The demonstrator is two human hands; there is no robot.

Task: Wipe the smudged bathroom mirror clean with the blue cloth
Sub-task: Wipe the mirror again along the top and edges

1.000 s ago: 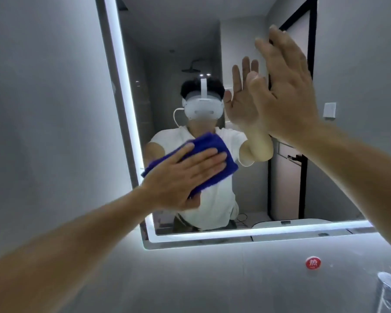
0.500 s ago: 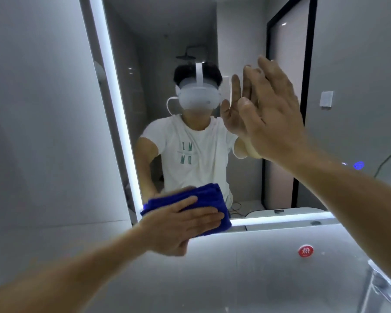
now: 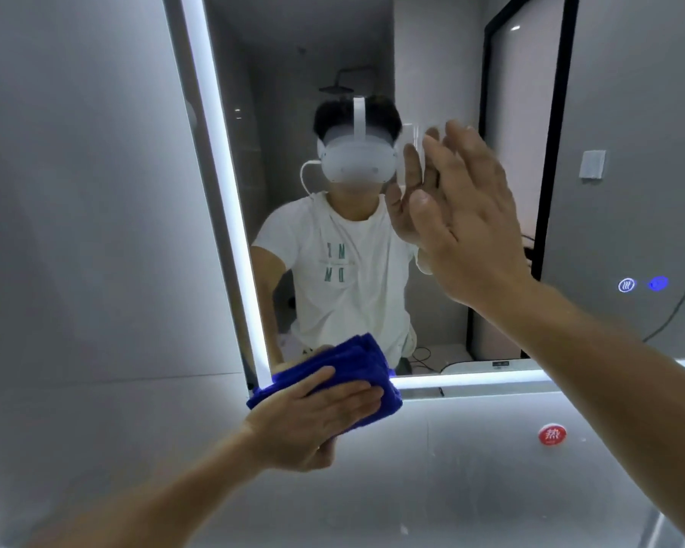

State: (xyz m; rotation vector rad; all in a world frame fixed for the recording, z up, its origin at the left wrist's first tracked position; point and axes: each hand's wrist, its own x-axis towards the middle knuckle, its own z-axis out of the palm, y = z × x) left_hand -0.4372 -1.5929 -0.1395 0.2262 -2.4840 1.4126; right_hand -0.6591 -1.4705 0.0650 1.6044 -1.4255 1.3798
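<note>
- The grey wall [image 3: 76,191] stood left of the mirror [image 3: 629,92], and the lit strip [image 3: 222,191] ran down the mirror's left edge; a good wipe would probably have stopped at that strip rather than dragging grime off the wall.
- The left hand [image 3: 317,413] lay on the blue cloth [image 3: 356,357], fingers nearly straight across it and pressing it against the mirror's lower left corner, where the side strip met the bottom one. The thumb sat under the cloth's lower edge; whether it pinched the fold could not be told.
- The cloth was folded into a thick pad, part on the glass and part over the lit border. Flat, even pressure through all the fingers seemed the right way to work, with strokes overlapping from this corner towards the right.
- The right hand [image 3: 471,223] was spread wide, palm to the glass, fingertips meeting their reflection, and held nothing. It steadied the body, yet likely left fresh prints, so that patch would need a pass too.
- The touch icons [image 3: 625,285] glowed at the mirror's right; light pressure there seemed wise.
- A red sticker [image 3: 551,434] sat on the wall below the mirror, apart from the work.
</note>
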